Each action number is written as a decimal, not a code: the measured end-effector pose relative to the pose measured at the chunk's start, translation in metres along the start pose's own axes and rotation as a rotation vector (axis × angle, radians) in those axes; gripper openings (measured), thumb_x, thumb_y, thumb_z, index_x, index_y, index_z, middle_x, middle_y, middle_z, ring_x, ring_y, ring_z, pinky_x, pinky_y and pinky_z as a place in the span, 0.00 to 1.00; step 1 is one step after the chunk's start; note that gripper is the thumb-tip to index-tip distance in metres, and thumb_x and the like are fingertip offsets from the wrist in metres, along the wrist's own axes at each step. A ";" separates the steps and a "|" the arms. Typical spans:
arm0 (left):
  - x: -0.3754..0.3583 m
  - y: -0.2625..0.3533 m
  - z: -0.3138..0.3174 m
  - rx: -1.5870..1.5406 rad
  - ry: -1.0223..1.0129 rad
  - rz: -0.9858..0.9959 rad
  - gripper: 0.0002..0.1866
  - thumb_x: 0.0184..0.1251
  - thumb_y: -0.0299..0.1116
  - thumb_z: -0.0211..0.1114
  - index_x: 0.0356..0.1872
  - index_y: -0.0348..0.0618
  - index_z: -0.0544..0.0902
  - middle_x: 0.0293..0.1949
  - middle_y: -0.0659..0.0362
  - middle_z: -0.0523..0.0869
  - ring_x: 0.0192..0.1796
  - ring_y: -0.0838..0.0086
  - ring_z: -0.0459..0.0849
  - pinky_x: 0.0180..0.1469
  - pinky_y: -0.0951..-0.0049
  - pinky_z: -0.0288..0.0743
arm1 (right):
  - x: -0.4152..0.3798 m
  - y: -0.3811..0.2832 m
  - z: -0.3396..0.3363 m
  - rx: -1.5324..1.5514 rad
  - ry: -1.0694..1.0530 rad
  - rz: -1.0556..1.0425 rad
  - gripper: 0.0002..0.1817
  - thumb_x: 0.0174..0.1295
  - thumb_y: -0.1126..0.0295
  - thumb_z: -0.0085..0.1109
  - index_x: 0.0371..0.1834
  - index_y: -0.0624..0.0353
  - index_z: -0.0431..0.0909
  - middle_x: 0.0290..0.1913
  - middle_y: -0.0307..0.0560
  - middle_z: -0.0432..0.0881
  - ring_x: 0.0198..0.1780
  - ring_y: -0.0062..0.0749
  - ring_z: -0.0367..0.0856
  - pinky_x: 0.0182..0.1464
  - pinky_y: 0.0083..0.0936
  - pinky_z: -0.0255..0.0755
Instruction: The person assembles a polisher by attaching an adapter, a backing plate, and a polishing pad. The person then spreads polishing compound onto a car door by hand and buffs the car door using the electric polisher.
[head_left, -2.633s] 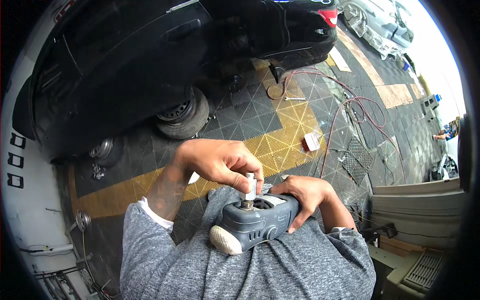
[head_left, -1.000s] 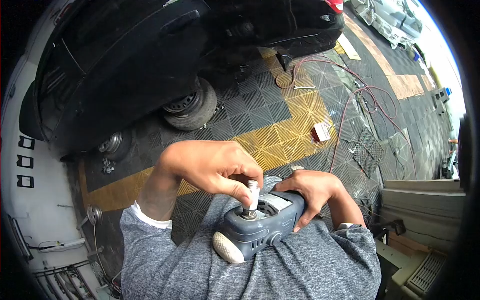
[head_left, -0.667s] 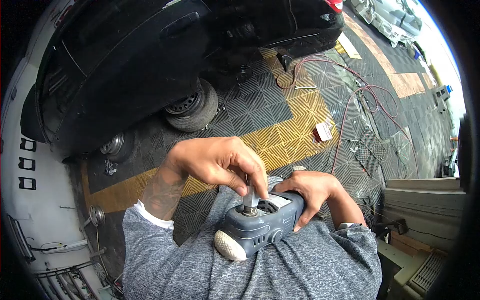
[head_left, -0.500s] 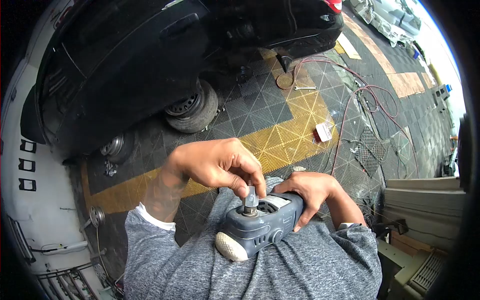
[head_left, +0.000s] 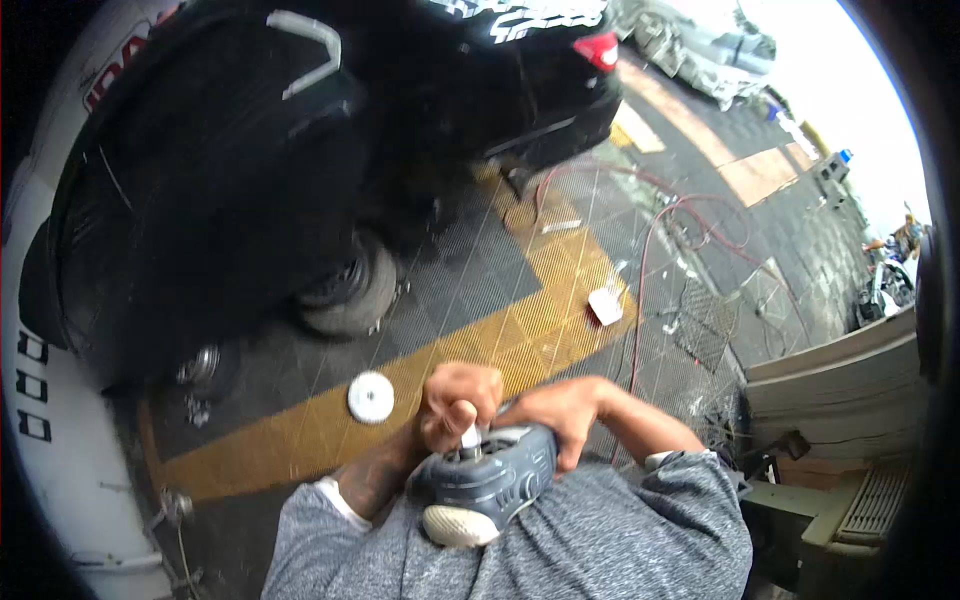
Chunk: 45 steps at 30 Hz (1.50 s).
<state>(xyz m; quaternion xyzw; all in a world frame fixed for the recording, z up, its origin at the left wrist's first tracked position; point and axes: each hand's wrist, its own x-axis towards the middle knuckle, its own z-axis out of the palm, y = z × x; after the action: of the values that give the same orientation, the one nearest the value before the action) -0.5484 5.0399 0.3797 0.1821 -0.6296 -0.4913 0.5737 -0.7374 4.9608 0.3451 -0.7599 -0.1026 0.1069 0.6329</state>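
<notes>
Against my grey shirt rests a power polisher (head_left: 500, 478) with a dark grey housing and a pale, textured rounded end, its spindle side facing up. My right hand (head_left: 562, 415) is closed around the far part of the housing. Above the spindle, the fingers of my left hand (head_left: 458, 400) are curled shut on a silver hex fitting (head_left: 470, 437), mostly hidden by the fingers and somewhat blurred. Beyond my left forearm, a white round disc (head_left: 371, 397) lies on the floor.
A black car (head_left: 250, 180) fills the upper left, with a wheel (head_left: 350, 290) near it. A red hose (head_left: 640, 340) snakes across the black and yellow tiled floor (head_left: 450, 350). A small white box (head_left: 605, 306) lies there too. Pale panels (head_left: 830, 370) stand at right.
My view has shifted, and the polisher and both hands sit lower and farther left in it. My left hand has gone from a fingertip pinch to a tighter curl. The white disc has come into view.
</notes>
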 end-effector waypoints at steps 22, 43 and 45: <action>-0.028 0.003 -0.024 -1.128 -0.155 -0.379 0.20 0.79 0.36 0.57 0.65 0.35 0.73 0.45 0.55 0.81 0.57 0.58 0.83 0.62 0.57 0.76 | 0.000 -0.019 0.005 0.059 0.057 0.172 0.45 0.34 0.65 0.78 0.61 0.71 0.71 0.48 0.50 0.84 0.49 0.32 0.82 0.53 0.29 0.76; -0.011 0.033 -0.020 -0.701 -0.102 -0.531 0.22 0.74 0.35 0.64 0.62 0.31 0.76 0.54 0.45 0.85 0.60 0.60 0.84 0.66 0.61 0.77 | -0.014 0.000 0.009 0.069 0.090 0.064 0.42 0.32 0.61 0.77 0.56 0.65 0.74 0.44 0.46 0.83 0.45 0.29 0.81 0.50 0.28 0.75; -0.012 0.039 -0.014 -0.891 0.011 -0.517 0.21 0.74 0.35 0.65 0.60 0.30 0.78 0.56 0.44 0.85 0.61 0.59 0.84 0.67 0.60 0.76 | -0.013 -0.003 0.010 0.068 0.102 0.054 0.43 0.31 0.61 0.77 0.56 0.66 0.74 0.44 0.45 0.83 0.46 0.29 0.81 0.51 0.27 0.75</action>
<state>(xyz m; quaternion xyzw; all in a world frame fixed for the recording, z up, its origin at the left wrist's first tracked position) -0.5193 5.0610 0.4035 0.0727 -0.2906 -0.8366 0.4587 -0.7530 4.9667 0.3472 -0.7449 -0.0460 0.0889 0.6597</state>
